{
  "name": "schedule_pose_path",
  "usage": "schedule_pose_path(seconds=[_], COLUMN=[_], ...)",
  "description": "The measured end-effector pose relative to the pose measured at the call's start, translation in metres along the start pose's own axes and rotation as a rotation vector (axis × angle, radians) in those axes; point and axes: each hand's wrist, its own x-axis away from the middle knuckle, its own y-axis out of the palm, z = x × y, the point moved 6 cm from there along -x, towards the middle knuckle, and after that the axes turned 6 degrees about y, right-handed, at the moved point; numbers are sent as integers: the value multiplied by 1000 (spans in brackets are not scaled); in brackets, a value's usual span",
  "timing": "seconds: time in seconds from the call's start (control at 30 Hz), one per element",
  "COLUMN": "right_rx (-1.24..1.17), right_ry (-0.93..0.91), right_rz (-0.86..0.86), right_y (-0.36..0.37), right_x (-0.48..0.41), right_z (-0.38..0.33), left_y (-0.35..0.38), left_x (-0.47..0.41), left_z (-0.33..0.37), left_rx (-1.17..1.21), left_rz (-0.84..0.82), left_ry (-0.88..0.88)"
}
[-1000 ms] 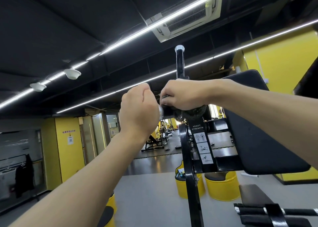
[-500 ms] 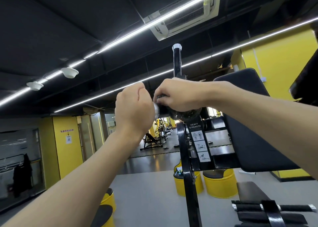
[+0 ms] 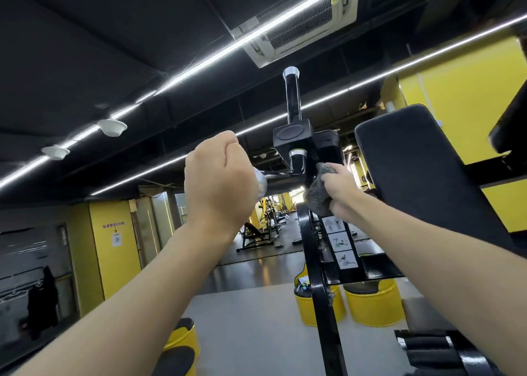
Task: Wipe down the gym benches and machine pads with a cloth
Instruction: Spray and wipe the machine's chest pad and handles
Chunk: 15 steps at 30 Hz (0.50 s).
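Grey cloth (image 3: 315,200), at centre, is bunched against the black machine frame (image 3: 313,250) by the right hand (image 3: 340,189), fingers pinching it. Left hand (image 3: 219,182), at its 9 o'clock, fingers curled round the handle bar (image 3: 281,180). Black pad (image 3: 413,176) at 3 o'clock.

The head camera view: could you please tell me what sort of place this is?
Most likely a commercial gym: a black padded machine rest stands close by, an exercise diagram sticker sits on its frame, and more benches line the floor behind.
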Motion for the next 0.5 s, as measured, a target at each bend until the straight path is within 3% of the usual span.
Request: schedule_pose_path(seconds=[0.17, 0.5], right_rx=[-297, -267], right_ry=[14, 49], right_rz=[-106, -93], right_y=[32, 29], right_x=[-1, 29], right_z=[-4, 10], left_y=[1, 1], left_x=[-2, 0], left_z=[-3, -1], left_rx=[10, 59], left_rz=[-6, 9], left_ry=[23, -4])
